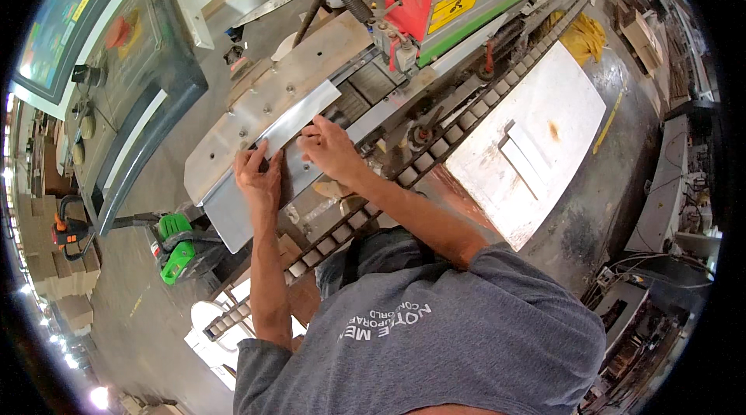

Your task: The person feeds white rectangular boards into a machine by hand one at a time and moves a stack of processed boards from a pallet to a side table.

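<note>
Across a concrete workshop floor, a silver strip lies along a drilled plate's near edge. My left hand and right hand curl there, grip unclear; I'd press evenly.

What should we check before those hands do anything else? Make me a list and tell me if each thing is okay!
1. Left hand at the shiny metal strip: ok, its fingertips are at the edge.
2. Right hand touching something: cannot tell, its fingertips are bent and what is under them is hidden.
3. Fingers away from the machine: not ok, both hands are right over it.
4. Screen lit up: ok, it shows coloured patches.
5. Red button pushed in: cannot tell, it is too blurry.
6. Chain stopped: cannot tell, one picture does not show movement.
</note>
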A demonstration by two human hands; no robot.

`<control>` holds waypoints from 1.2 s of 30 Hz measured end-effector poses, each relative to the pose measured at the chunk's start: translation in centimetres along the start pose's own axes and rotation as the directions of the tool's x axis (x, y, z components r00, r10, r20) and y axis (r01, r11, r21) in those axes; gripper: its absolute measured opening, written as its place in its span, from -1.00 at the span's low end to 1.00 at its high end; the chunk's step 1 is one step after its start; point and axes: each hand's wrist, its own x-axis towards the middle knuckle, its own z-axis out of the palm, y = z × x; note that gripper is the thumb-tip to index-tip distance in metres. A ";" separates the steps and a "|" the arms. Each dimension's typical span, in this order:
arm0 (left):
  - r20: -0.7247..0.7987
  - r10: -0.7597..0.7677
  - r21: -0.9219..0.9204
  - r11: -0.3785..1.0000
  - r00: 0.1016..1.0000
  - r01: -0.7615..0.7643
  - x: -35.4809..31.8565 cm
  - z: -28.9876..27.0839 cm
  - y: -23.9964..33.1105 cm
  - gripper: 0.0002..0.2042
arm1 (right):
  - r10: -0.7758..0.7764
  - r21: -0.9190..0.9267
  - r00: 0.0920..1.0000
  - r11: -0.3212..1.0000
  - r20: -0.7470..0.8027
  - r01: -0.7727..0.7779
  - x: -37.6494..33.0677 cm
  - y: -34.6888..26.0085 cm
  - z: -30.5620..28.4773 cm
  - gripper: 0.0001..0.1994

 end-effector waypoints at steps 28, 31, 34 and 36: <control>0.089 0.209 -0.136 0.971 0.974 -0.196 7.0 16.4 14.3 -0.70 | -0.320 -0.556 0.796 0.830 -0.513 -0.025 -15.3 0.7 -31.3 -0.64; 0.065 0.295 -0.050 0.955 0.953 -0.292 5.4 14.8 13.9 -0.75 | -0.125 -0.761 0.828 0.486 -0.546 -0.429 -15.9 3.6 -39.5 -0.44; 0.142 0.079 -0.141 0.988 0.987 -0.059 3.1 13.8 13.1 -0.75 | -0.043 -0.833 0.854 0.254 -0.518 -0.492 -14.7 3.3 -40.3 -0.41; 0.156 0.045 -0.169 0.985 0.987 -0.018 2.0 13.2 13.9 -0.74 | 0.003 -0.823 0.832 0.147 -0.554 -0.549 -13.5 4.4 -40.9 -0.48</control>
